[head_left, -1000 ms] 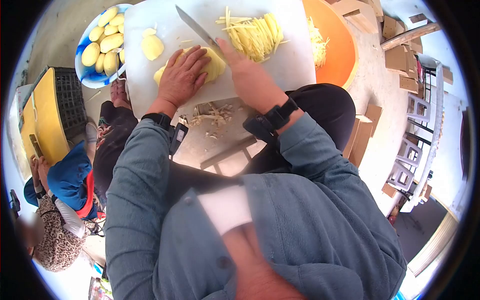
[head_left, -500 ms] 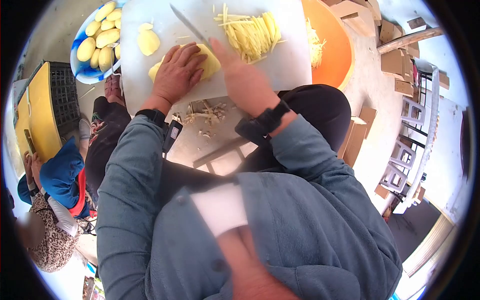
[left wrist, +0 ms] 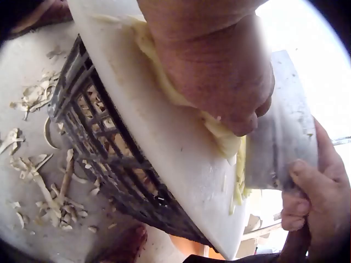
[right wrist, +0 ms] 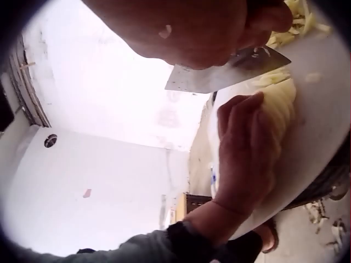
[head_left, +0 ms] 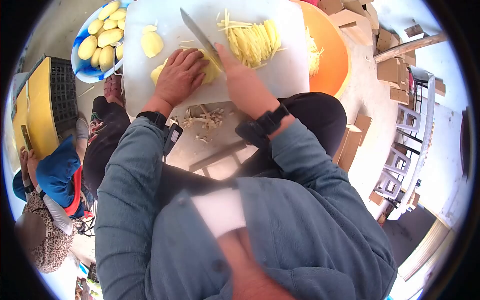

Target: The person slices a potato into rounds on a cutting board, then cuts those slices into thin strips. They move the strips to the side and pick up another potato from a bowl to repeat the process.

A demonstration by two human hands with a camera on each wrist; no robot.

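Observation:
My left hand [head_left: 181,75] presses down on a row of overlapping potato slices [head_left: 214,75], its bent fingers over them in the right wrist view. The right hand [head_left: 248,84] grips a cleaver [head_left: 196,31] by the handle, which the fist hides. Its broad blade [left wrist: 279,120] stands close beside the left fingertips, at the right end of the slices. All this is on a white cutting board [head_left: 287,82]. A heap of potato shreds [head_left: 256,44] lies beyond the right hand, and a cut potato piece [head_left: 151,45] lies at the board's left.
A blue and white bowl [head_left: 80,70] of peeled potatoes stands left of the board. An orange basin [head_left: 339,55] with shreds is at the right. Beneath the board is a black plastic crate [left wrist: 109,142], with peelings [head_left: 210,119] on the floor. Another person [head_left: 57,170] sits at the left.
The cleaver and right hand have shifted slightly, the blade now tilted a little differently near the slices. The left hand stays on the slices. The whole head view has moved a little.

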